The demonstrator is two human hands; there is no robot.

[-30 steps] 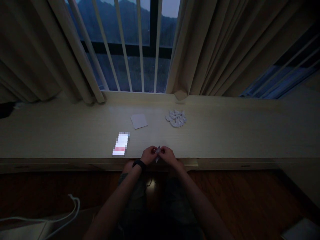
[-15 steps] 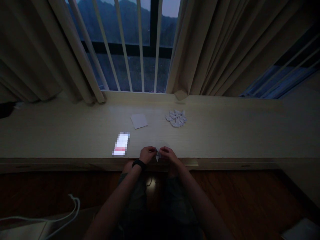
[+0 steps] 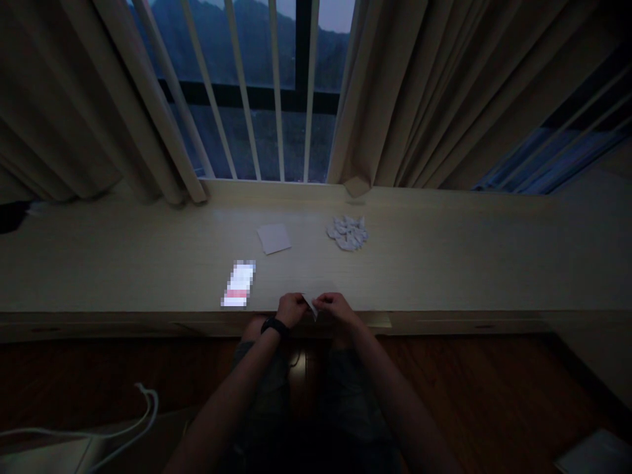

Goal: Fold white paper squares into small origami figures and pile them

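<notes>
A small folded piece of white paper point(image 3: 311, 306) is held between my two hands at the front edge of the desk. My left hand point(image 3: 292, 309), with a dark band on the wrist, pinches its left side. The fingers of my right hand point(image 3: 334, 305) are closed on its right side. Farther back on the desk lies a stack of square white paper point(image 3: 274, 238). To the right of the stack sits a pile of small crumpled or folded white pieces point(image 3: 348, 234).
A lit phone point(image 3: 239, 284) lies on the desk point(image 3: 444, 263) left of my hands. Behind the desk are curtains point(image 3: 390, 99) and a barred window. A small box-like object point(image 3: 357, 185) stands by the right curtain. A white cable point(image 3: 148, 408) is at the lower left.
The paper between my hands has turned and now slants, showing a longer, flatter shape. My fingers have shifted slightly on it, and my right hand sits a little lower.
</notes>
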